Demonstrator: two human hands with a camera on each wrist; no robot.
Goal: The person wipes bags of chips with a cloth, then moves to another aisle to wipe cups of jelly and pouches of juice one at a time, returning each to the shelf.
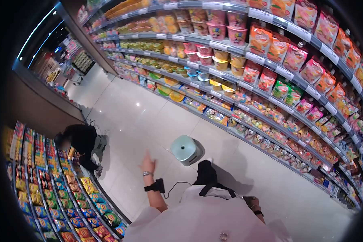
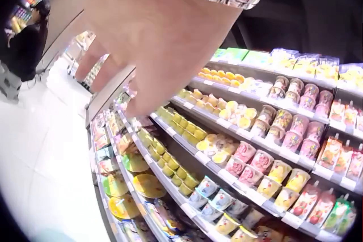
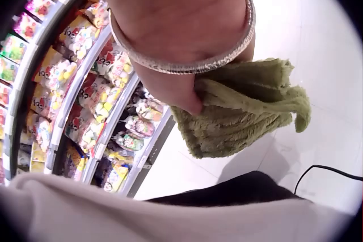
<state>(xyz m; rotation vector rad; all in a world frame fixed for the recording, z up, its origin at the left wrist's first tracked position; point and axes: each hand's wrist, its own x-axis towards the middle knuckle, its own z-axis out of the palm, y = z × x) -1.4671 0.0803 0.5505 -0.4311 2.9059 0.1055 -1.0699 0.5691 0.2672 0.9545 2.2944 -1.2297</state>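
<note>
In the head view the left hand (image 1: pixel 148 164) is held out over the floor with a finger extended, touching nothing. The left wrist view shows that hand (image 2: pixel 150 49) close up, its fingers relaxed, with snack shelves beyond it. My right hand (image 3: pixel 181 86) grips a folded green cloth (image 3: pixel 238 111), which hangs from the fingers in the right wrist view. From the head, the right hand (image 1: pixel 252 203) is low beside the body, partly dark. A pale green stool-like box (image 1: pixel 184 149) stands on the floor in front of the feet.
Long shelves (image 1: pixel 218 74) of cups, pouches and bags run along the right. Shelves of packets (image 1: pixel 64 201) stand at the lower left, where a person in black (image 1: pixel 81 143) crouches. Tiled floor (image 1: pixel 137 109) lies between them. A black cable (image 1: pixel 177 184) hangs from the left wrist strap.
</note>
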